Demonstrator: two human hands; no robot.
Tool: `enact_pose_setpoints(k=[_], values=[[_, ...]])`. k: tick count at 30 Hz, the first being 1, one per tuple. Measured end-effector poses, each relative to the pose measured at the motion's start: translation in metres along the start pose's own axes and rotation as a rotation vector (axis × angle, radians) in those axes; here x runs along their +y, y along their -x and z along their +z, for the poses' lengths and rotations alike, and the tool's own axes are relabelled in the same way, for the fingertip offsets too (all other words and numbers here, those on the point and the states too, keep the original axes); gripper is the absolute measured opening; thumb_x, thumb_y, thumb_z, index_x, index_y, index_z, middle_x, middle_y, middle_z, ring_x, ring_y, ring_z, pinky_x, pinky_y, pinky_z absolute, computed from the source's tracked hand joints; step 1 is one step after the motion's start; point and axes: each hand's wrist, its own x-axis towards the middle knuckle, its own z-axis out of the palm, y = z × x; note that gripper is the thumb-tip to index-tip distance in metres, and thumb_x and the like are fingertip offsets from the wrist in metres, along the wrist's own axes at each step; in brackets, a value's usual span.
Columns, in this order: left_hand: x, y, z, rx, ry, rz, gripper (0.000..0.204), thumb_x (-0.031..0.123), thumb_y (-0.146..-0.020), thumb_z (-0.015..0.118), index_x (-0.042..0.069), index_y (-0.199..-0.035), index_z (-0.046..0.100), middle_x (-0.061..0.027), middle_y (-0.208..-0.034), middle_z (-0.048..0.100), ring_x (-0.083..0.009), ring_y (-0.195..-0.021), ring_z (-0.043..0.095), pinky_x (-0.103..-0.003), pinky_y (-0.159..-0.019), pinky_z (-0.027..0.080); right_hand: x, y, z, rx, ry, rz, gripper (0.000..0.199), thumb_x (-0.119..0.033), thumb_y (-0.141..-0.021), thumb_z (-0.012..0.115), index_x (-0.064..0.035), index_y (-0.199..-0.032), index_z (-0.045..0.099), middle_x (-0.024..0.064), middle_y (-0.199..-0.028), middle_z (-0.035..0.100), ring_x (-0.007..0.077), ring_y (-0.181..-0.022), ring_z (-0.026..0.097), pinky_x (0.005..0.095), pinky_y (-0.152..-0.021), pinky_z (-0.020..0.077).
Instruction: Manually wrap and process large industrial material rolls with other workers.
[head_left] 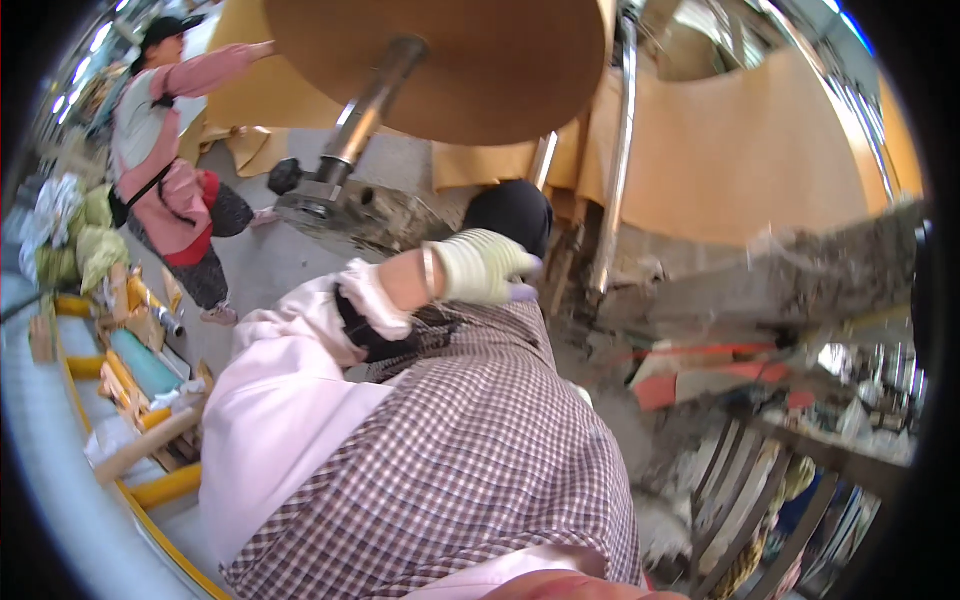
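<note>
My left hand (pixel 488 267) wears a pale knitted glove with purple fingertips and is held in front of my checked apron (pixel 440 450), above my dark-trousered knee. Its fingers point right, slightly apart, and nothing shows in them. Beyond it is a large roll of brown sheet material (pixel 480 70), its round end facing me. A metal shaft (pixel 375 110) sticks out of the roll's centre toward a grimy metal support (pixel 370 215). My right hand cannot be seen; a small pale patch at the apron's right edge is too hidden to identify.
On the left, a co-worker (pixel 165 170) in a pink apron reaches toward the roll. Brown sheet (pixel 730 150) hangs at the right beside an upright metal bar (pixel 615 160). Yellow rails (pixel 165 487) with wood and tubes lie lower left; a slatted metal frame (pixel 770 490) stands lower right.
</note>
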Motion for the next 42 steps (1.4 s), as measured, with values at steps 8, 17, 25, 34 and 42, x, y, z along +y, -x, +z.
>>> enact_pose_setpoints(k=[8,17,25,34,42], values=[[0.005,-0.005,-0.092,0.16,-0.153,0.058,0.042,0.033,-0.089,0.066,0.002,-0.118,0.065,-0.0188,-0.104,0.069,-0.0368,-0.098,0.066,-0.043,-0.087,0.054,-0.165,0.039,0.021,0.246,1.291,-1.044,0.035,0.001,-0.079,0.073,-0.0022,-0.113,0.066,0.0097,-0.101,0.069,0.0177,-0.089,0.066,0.0327,-0.079,0.0543],[-0.166,-0.016,-0.322,1.391,-0.556,-0.008,0.049,0.035,-0.086,0.073,0.008,-0.124,0.06,-0.0143,-0.113,0.066,-0.034,-0.106,0.063,-0.043,-0.093,0.05,-0.402,0.215,0.183,1.0,1.754,-2.009,0.033,-0.011,-0.084,0.072,-0.0039,-0.115,0.064,0.013,-0.106,0.065,0.0314,-0.099,0.061,0.0435,-0.089,0.047],[-0.366,0.006,-0.571,1.421,2.228,0.41,0.054,0.019,-0.097,0.051,0.008,-0.147,0.036,-0.0144,-0.147,0.037,-0.0245,-0.136,0.036,-0.039,-0.115,0.031,-0.57,0.345,0.245,2.312,2.213,-1.18,0.027,-0.024,-0.098,0.057,-0.0025,-0.112,0.063,0.0152,-0.093,0.066,0.0328,-0.087,0.064,0.0428,-0.081,0.0482],[-0.422,0.035,-0.545,0.984,2.024,0.147,0.055,0.027,-0.106,0.03,0.006,-0.156,0.019,-0.0128,-0.162,0.02,-0.0268,-0.151,0.016,-0.043,-0.123,0.016,-0.599,0.348,0.181,1.785,2.034,-0.567,0.02,-0.024,-0.094,0.06,-0.0046,-0.1,0.064,0.0136,-0.086,0.066,0.0327,-0.079,0.063,0.043,-0.078,0.048],[-0.454,0.031,-0.529,0.963,0.415,-0.522,0.061,0.041,-0.1,0.053,0.006,-0.148,0.04,-0.0141,-0.152,0.041,-0.0273,-0.143,0.034,-0.035,-0.115,0.03,-0.599,0.338,0.178,1.827,1.928,-0.948,0.02,-0.026,-0.089,0.062,-0.0063,-0.088,0.063,0.0132,-0.077,0.064,0.0322,-0.071,0.062,0.0462,-0.074,0.0467]])
